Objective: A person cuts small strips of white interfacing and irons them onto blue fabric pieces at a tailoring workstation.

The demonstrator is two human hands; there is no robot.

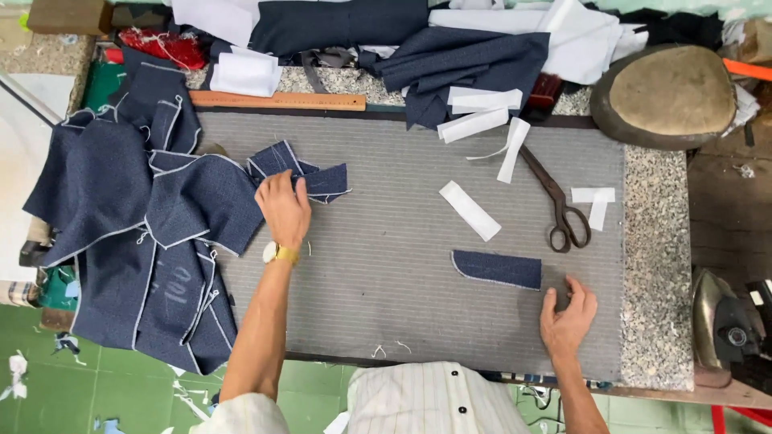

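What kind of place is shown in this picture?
Probably a tailor's workshop. Cut pieces of navy cloth lie on a padded grey work table, with large scissors, a wooden ruler and an iron nearby.

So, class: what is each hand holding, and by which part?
The left hand grips small navy fabric pieces at their lower left edge. The right hand holds nothing and rests on the grey mat.
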